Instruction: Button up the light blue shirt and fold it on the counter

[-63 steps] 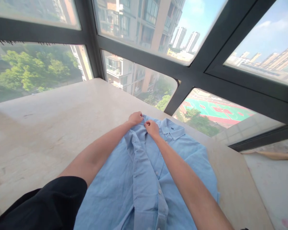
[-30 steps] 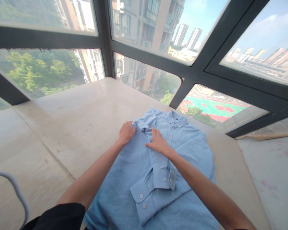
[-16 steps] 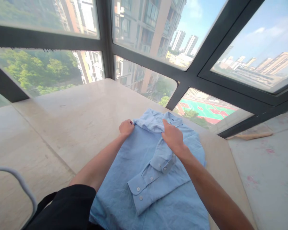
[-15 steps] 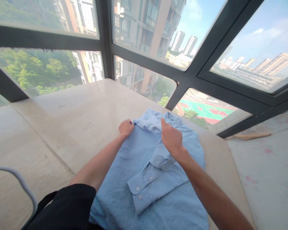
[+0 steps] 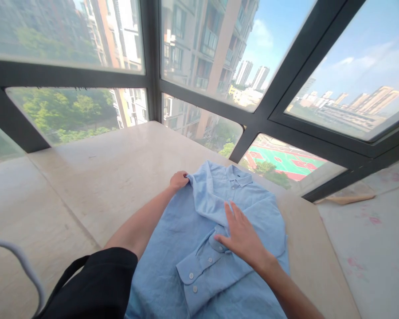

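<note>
A light blue button-up shirt (image 5: pixel 252 208) lies front up on the pale stone ledge (image 5: pixel 96 177), collar toward the windows. One sleeve is folded across the chest, its buttoned cuff (image 5: pixel 193 274) near the bottom. My left hand (image 5: pixel 178 180) pinches the shirt's left shoulder edge, fingers closed on the fabric. My right hand (image 5: pixel 242 235) lies flat on the folded sleeve at the shirt's middle, fingers stretched out.
Dark-framed windows (image 5: pixel 262 110) enclose the ledge on the far sides. A floral mat or cloth (image 5: pixel 372 239) covers the surface at the right. A curved white wire (image 5: pixel 26 270), perhaps a hanger, shows at the lower left. My black sleeve (image 5: pixel 93 283) fills the bottom edge.
My right hand slid from the collar down toward me over the folded sleeve and now lies flat. My left hand stayed gripping the shoulder. The view tilted slightly.
</note>
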The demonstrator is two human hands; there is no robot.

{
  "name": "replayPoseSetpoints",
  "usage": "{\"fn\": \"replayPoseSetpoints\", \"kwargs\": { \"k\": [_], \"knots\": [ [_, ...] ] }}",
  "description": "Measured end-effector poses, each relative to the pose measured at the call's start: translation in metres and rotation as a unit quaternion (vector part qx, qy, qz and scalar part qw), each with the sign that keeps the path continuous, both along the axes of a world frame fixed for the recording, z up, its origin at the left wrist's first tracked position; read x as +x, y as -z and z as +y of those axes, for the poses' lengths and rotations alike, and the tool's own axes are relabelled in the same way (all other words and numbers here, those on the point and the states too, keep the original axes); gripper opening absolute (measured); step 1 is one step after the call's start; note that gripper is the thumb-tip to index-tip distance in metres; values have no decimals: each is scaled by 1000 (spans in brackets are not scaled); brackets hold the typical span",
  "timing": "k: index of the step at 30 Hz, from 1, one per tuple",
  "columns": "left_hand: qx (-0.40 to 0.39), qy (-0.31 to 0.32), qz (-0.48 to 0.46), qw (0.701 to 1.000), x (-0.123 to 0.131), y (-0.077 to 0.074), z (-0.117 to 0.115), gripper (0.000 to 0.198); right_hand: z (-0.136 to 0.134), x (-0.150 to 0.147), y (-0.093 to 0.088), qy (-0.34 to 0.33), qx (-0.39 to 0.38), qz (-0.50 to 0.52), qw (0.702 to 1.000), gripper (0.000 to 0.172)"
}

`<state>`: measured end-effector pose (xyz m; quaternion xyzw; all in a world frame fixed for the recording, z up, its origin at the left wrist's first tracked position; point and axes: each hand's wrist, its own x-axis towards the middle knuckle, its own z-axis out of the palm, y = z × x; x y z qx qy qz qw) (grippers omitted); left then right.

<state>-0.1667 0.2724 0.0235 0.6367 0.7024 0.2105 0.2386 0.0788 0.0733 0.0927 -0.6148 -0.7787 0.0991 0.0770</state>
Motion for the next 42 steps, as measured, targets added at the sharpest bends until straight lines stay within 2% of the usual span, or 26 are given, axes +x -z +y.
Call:
{"fn": "replayPoseSetpoints", "kwargs": {
  "k": [3,5,8,10,13,15,17,21,23,25,28,30,33,37,40,42],
  "knots": [
    [-4,-12,0,1000,-4,1,4,26,-15,12,16,52,-50,90,993,99],
    [-7,-25,7,1000,-5,2,7,26,-19,15,23,83,-89,151,981,84],
    [-10,-34,19,999,-6,1,11,24,-19,22,18,92,-138,242,956,59],
    [-9,-37,26,999,-5,0,11,22,-18,31,6,100,-144,312,934,53],
    [-5,-44,37,998,-3,0,8,20,-24,45,-14,159,-165,437,870,58],
    [-1,-50,45,998,1,-1,5,22,-33,49,-19,185,-200,494,826,64],
    [1,-57,51,997,6,-3,1,24,-44,46,-14,181,-231,516,805,70],
    [-7,-95,59,994,21,-9,-13,39,-62,33,14,166,-263,560,768,79],
    [3,-122,59,991,32,-12,-29,46,-68,30,28,185,-263,591,740,79],
    [47,-136,33,989,44,-16,-55,47,-71,29,37,211,-261,616,713,73],
    [125,-128,-34,983,68,-23,-107,45,-73,29,42,237,-255,641,684,61],
    [140,-111,-98,979,85,-27,-146,44,-73,29,42,240,-252,652,674,57],
    [48,-68,-220,972,107,-31,-204,42,-76,29,40,235,-254,664,663,54],
    [18,-28,-219,975,122,-25,-264,52,-86,32,41,226,-258,669,659,48],
    [-37,-47,-278,959,119,-18,-280,56,-97,36,47,228,-257,668,660,44],
    [-97,-79,-358,925,114,-16,-274,52,-103,38,50,230,-249,663,668,43]
  ]
}}
